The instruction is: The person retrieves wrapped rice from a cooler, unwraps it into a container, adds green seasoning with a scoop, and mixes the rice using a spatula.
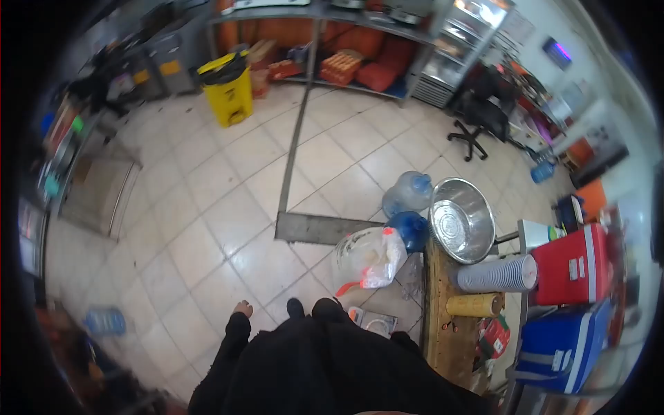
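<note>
My left hand (242, 308) hangs low at my side above the tiled floor, small in view. Its fingers look loosely apart, and I see nothing in them. My right hand is out of sight; only dark clothing shows on that side. In front of me and to the right, a large whitish plastic bag or sack (356, 256) with orange parts sits on the floor. Close to my feet lies a flat item with a printed surface (377, 322), partly covered by my clothing.
A wooden table (443, 332) at right bears a steel basin (462, 221), stacked cups (494, 274) and a yellow cylinder (474, 305). Blue water jugs (411, 232) stand beside it. Red (570, 266) and blue coolers (564, 349) are farther right. A yellow bin (228, 93) stands ahead.
</note>
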`<state>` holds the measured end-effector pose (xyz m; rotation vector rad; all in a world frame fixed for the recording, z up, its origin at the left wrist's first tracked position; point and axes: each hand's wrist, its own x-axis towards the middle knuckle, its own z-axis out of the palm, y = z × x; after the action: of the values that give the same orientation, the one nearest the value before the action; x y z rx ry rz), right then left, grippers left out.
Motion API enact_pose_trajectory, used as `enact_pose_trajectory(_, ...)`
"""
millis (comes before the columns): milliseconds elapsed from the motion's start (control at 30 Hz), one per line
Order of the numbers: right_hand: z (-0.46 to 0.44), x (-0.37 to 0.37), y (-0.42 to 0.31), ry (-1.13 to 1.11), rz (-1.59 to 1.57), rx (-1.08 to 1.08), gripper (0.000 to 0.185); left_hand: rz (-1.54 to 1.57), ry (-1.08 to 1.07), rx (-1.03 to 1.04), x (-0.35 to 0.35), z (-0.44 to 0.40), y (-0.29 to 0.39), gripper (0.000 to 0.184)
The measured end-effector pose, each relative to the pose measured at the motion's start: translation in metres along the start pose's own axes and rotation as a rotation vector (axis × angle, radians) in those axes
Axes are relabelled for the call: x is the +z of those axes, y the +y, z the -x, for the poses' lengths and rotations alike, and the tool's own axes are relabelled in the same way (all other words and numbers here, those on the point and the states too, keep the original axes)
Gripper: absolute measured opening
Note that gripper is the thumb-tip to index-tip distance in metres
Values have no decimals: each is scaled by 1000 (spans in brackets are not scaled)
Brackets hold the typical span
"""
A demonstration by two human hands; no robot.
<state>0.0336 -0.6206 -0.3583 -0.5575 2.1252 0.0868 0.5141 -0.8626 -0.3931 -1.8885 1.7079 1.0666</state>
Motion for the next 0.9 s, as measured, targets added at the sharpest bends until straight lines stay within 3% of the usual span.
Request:
enact_pose_trajectory(33,-1,3,-10,-5,-24,22,32,57,99,58,-16,-18,11,36)
enact_pose_trajectory(167,-25,16,-63,-54,-98,62,32,-171,-142,341,-55,-113,63,34)
enact_pose_trajectory(400,-122,-20,-179,-120,-130,-27,31,4,-46,462,-114,-186,191,32)
enact_pose_trajectory(433,-137,-34,-201,-120,-130,-55,31,49,-29,515,-124,-191,202,30)
enact_pose_trajectory(533,-191,-85,-260,-74,-98,-169,31,-147,-353,620,-174,-207,239,26)
enact_pose_trajectory(667,-249,-196,-354,100,-170,-358,31,-373,-267,511,-197,-341,245,28)
enact_pose_trajectory(700,-261,-228,-378,160,-210,-406,31,-336,-268,505,-223,-350,266,30)
enact_pose_trajectory(767,-284,-275,-409,235,-289,-452,31,-597,-181,473,-208,-388,299,30)
enact_pose_trajectory(900,-318,-321,-418,240,-331,-377,31,-528,-240,514,-245,-412,392,31)
